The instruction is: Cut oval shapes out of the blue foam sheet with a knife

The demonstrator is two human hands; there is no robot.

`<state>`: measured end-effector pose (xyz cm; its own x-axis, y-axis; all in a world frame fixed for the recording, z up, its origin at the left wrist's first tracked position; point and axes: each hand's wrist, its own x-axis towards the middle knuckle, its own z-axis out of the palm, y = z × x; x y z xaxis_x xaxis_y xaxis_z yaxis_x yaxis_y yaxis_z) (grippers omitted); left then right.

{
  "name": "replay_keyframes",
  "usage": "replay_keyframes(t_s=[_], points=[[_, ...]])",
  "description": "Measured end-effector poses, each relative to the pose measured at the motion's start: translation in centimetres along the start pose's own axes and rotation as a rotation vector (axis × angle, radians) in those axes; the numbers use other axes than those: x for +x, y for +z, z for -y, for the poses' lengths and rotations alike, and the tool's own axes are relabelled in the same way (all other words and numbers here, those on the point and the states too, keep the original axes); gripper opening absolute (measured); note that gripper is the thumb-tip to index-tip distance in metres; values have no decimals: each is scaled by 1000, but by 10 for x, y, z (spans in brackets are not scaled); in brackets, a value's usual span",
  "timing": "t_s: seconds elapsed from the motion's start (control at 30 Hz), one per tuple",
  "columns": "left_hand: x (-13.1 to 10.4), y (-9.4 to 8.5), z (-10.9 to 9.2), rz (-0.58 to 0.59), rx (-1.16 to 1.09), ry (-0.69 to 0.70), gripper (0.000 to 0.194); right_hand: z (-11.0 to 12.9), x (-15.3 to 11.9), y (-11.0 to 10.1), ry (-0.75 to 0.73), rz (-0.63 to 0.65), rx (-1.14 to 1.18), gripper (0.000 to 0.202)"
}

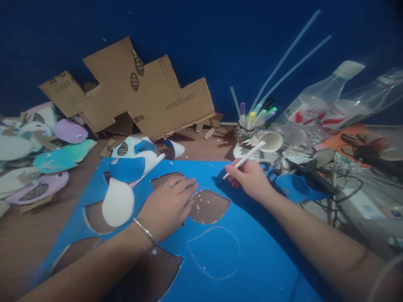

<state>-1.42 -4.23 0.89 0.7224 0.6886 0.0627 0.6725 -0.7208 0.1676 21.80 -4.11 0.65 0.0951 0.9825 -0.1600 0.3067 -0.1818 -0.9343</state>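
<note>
Head view: a white teardrop cutout [118, 204] lies on the blue sheet [258, 251]; beside it, the left hand [171, 199] rests flat, fingers extended (seemingly steadying the sheet), while the right hand [248, 174] pinches a white pen [244, 159], slanted tip-down, likely for control.

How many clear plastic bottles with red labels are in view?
2: one clear plastic bottle is at the back right; the other clear plastic bottle is just right of it. More may be hidden.

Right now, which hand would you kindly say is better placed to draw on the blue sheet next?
Probably the right hand, which holds the white pen over the blue sheet; the left hand rests there penless.
</note>
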Motion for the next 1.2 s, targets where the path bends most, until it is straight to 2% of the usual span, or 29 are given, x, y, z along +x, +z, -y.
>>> replay_keyframes(t_s=[0.93,1.2], points=[[-1,2,1,-23,-16,9,37,-5,4,-1,29,-42,28,26],[-1,1,1,-9,-6,3,37,-9,8,-4,61,-118,229,24]])
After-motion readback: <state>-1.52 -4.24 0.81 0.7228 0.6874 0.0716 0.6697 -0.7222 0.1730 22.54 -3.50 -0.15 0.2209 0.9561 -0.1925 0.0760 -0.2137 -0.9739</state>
